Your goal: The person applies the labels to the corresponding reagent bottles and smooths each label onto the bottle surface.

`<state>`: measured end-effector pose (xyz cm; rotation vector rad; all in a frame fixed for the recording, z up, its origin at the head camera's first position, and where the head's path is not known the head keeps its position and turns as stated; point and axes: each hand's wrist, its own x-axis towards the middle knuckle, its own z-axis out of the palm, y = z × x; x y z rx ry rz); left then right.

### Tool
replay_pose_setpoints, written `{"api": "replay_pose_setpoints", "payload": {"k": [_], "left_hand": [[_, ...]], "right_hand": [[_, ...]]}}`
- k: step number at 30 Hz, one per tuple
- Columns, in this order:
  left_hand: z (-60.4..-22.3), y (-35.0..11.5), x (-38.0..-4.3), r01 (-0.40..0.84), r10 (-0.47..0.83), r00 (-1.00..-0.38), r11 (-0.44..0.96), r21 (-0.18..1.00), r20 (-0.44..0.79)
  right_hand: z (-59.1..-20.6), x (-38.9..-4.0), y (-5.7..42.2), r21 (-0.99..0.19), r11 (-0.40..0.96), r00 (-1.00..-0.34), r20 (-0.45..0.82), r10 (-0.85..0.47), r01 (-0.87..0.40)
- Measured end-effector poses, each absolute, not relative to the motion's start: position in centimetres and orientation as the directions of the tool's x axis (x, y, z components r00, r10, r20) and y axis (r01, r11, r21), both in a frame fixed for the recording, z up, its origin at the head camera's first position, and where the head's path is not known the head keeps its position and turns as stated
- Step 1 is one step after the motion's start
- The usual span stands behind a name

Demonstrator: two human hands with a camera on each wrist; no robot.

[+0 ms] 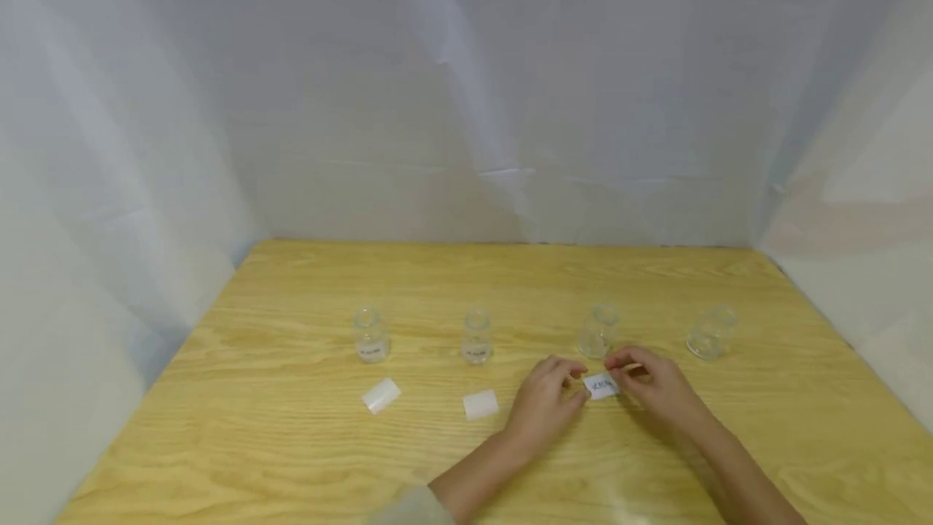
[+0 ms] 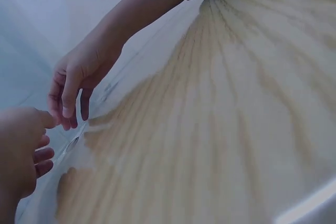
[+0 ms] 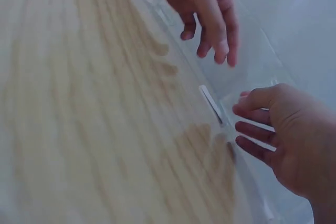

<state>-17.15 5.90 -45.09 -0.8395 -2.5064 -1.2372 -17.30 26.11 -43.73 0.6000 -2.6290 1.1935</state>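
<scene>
On table, left hand, right hand, card between

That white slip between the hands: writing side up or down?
Up: the white slip shows dark writing to the head camera.

Head view faces forward and down from above; closer, tilted wrist views share the tabletop.

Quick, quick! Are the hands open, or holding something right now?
Left hand: open, fingers loosely bent, beside the white card with writing, holding nothing.
Right hand: open, fingers loosely bent, on the card's other side, holding nothing.
</scene>
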Motion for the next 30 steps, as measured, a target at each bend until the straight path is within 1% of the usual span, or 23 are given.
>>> {"api": "replay_pose_setpoints", "payload": {"k": [3,6,9,11,20,25,30], "left_hand": [[-45.4,7.0,-17.6,0.564,0.406,-0.826,0.587,0.581,0.392],[-45.5,7.6,-18.0,0.544,0.407,-0.839,0.662,0.515,0.362],[-45.5,7.8,-18.1,0.530,0.412,-0.847,0.705,0.471,0.337],[-45.5,7.9,-18.0,0.529,0.415,-0.848,0.716,0.457,0.331],[-45.6,8.1,-18.0,0.529,0.415,-0.848,0.697,0.485,0.329],[-45.7,8.1,-18.1,0.525,0.414,-0.851,0.693,0.494,0.323],[-45.5,8.1,-18.1,0.515,0.407,-0.857,0.694,0.503,0.315]], "right_hand": [[-44.1,-17.1,26.5,-0.722,0.582,-0.926,0.254,-0.281,-0.374],[-44.5,-17.1,26.6,-0.767,0.567,-0.947,0.170,-0.271,-0.300],[-44.9,-17.1,26.7,-0.783,0.572,-0.959,0.110,-0.260,-0.245],[-45.1,-17.1,26.7,-0.782,0.578,-0.961,0.096,-0.259,-0.234],[-45.2,-17.1,26.9,-0.668,0.647,-0.928,0.211,-0.308,-0.367],[-45.3,-17.2,26.9,-0.625,0.676,-0.920,0.234,-0.315,-0.391],[-45.2,-17.2,26.8,-0.610,0.677,-0.911,0.251,-0.328,-0.412]]}}
